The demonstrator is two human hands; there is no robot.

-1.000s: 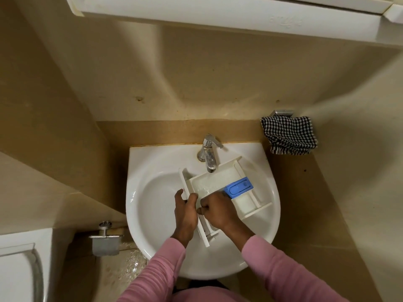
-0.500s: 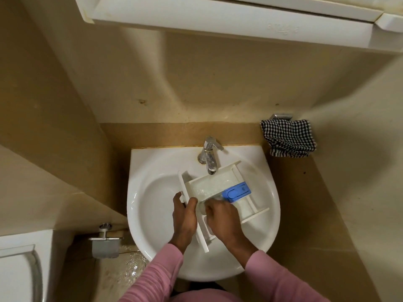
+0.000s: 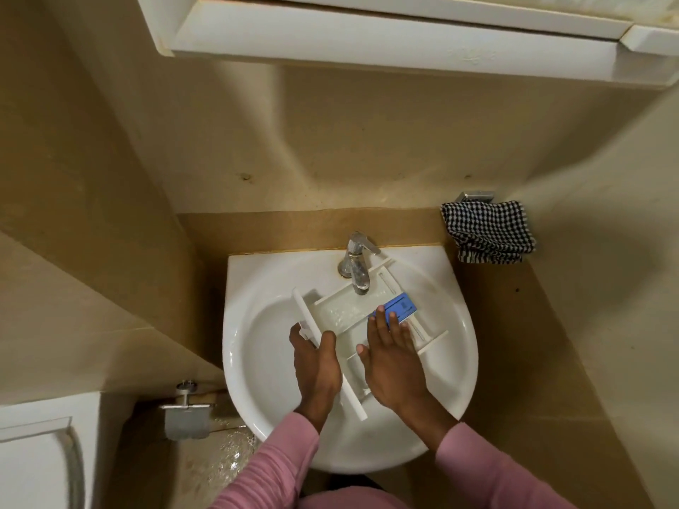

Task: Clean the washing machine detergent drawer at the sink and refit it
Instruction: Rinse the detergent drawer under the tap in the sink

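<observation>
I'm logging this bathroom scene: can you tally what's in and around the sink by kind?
Detergent drawer: 1
Blue insert: 1
Tap: 1
Sink: 1
Checked cloth: 1
Hands: 2, left hand, right hand
Total: 7

Just one head-worn wide-angle cam here, looking steeply down over the sink (image 3: 257, 361) from close above. Tap (image 3: 355, 264) at 12 o'clock, pink sleeves (image 3: 279, 468) coming in from 6, checked cloth (image 3: 488, 229) around 2, cabinet (image 3: 367, 34) along the top edge.
</observation>
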